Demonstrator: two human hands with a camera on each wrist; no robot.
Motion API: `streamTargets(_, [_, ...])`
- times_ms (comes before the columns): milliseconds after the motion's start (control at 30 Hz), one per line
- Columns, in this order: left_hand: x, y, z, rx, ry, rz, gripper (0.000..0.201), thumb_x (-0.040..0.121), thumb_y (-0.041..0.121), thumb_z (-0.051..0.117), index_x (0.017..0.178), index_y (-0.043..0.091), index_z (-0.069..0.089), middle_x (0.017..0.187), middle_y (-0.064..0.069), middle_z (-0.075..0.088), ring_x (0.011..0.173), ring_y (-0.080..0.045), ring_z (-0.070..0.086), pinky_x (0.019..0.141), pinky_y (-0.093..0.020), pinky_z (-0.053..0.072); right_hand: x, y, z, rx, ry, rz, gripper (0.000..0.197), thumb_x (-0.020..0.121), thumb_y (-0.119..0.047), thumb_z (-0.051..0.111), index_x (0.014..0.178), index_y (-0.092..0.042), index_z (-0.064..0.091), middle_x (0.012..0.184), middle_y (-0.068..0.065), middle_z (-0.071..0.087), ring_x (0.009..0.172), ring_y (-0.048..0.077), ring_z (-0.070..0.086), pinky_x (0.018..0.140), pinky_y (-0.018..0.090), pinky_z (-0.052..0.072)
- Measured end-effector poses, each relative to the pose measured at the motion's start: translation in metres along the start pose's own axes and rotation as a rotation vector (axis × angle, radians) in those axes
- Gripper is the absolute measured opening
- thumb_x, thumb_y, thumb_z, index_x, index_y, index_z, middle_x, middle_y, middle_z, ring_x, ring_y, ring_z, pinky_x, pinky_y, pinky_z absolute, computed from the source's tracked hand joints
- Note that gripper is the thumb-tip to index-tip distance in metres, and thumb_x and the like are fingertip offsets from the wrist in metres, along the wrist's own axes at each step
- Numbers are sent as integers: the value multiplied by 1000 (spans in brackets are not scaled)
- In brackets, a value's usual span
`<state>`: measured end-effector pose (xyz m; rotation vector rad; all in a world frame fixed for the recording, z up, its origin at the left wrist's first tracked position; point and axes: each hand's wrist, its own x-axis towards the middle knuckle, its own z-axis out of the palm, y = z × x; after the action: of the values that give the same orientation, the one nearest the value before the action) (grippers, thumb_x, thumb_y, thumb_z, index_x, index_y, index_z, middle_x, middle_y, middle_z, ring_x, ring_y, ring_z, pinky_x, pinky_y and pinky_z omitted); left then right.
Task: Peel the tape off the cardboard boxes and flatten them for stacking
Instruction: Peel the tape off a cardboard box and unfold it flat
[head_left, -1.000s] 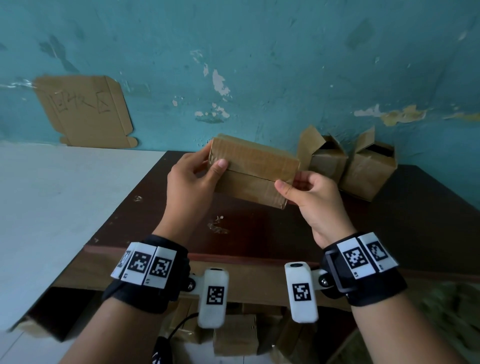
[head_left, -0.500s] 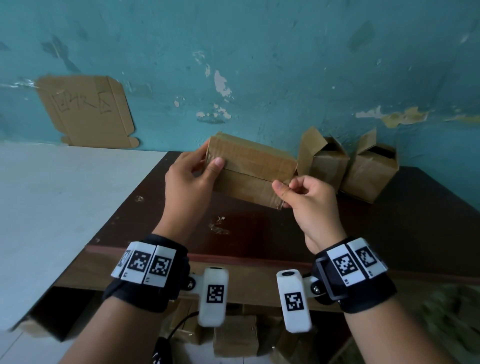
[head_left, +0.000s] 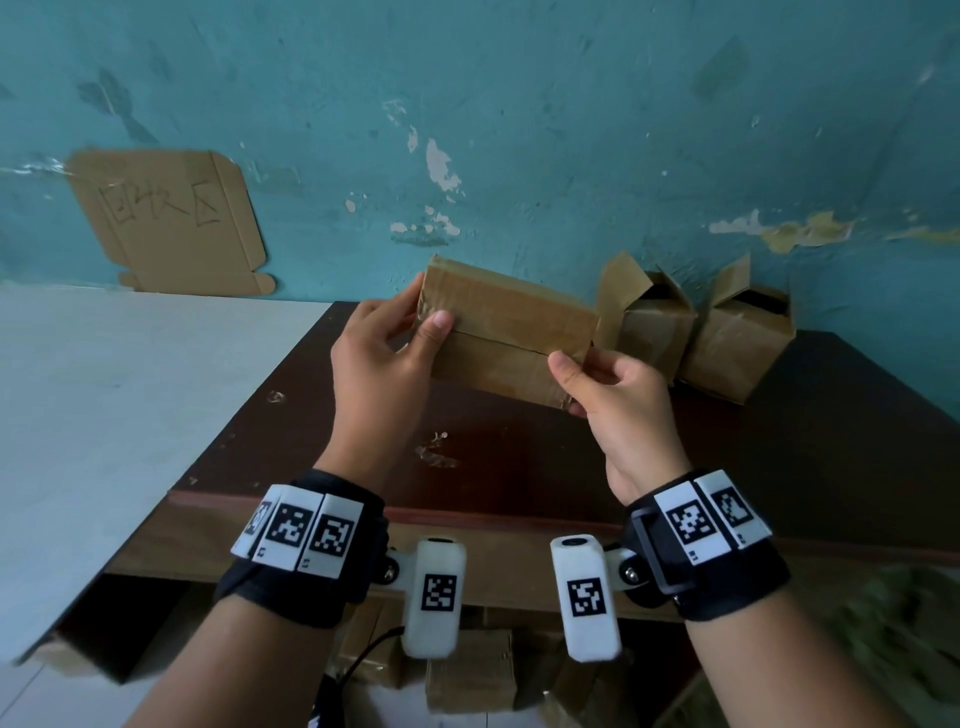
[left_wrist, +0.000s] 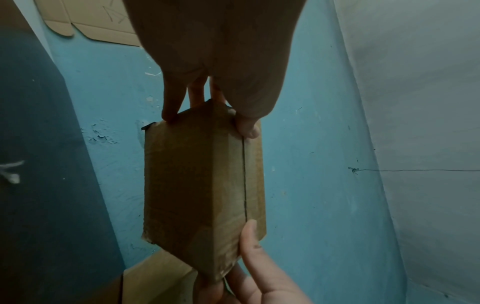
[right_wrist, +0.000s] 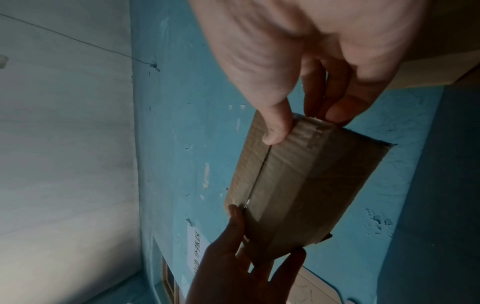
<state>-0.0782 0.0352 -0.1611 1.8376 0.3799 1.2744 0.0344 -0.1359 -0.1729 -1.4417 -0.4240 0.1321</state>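
A closed, taped cardboard box (head_left: 506, 332) is held in the air above the dark table (head_left: 519, 467), its flap seam facing me. My left hand (head_left: 384, 353) grips its left end, thumb on the seam and fingers behind. My right hand (head_left: 608, 389) pinches the right end, thumb on the front face by the seam. In the left wrist view the box (left_wrist: 202, 185) hangs between my fingers (left_wrist: 168, 107) and the right thumb (left_wrist: 249, 242). Glossy tape wraps the box end (right_wrist: 309, 131) in the right wrist view, under my right thumb (right_wrist: 278, 125).
Two open cardboard boxes (head_left: 649, 322) (head_left: 737, 343) stand at the table's back right against the teal wall. A flat cardboard sheet with writing (head_left: 166, 218) leans on the wall above a white surface (head_left: 130, 389). More cardboard (head_left: 467, 670) lies under the table's front edge.
The box has stayed nearly in place. My right hand has shifted a little on the box's right end, thumb now by the seam. The left hand keeps its grip.
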Motion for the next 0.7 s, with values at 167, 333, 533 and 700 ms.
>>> streamTargets(167, [-1,0,1,-10,8,16,44,94,29,72,137,19,66,105,-6,67,101,-14,66,87,-17,48,0,3,-2,-31,19,28,29,80,-37,83,94,-12,75,82,-5,76,69,3,67,58,17,52])
streamTargets(333, [-3,7,-2,-21,36,70,46,91,28,76,135,16,67,104,-5,68,98,-14,65,84,-14,48,3,0,-5,-13,-1,63,27,80,-35,83,90,-12,74,83,-5,75,75,6,68,63,20,54])
streamTargets(533, [-8,16,1,-66,56,115,46,90,21,78,134,16,66,101,1,64,93,0,61,82,-12,49,3,3,-3,53,-22,87,23,83,-30,81,92,-10,73,87,-2,74,81,10,69,67,23,55])
streamTargets(700, [-10,16,1,-55,72,143,46,90,19,78,134,13,66,102,-4,65,92,0,60,80,-14,50,2,0,-4,127,-60,143,37,69,-39,82,90,-11,74,86,-2,74,84,12,69,72,27,57])
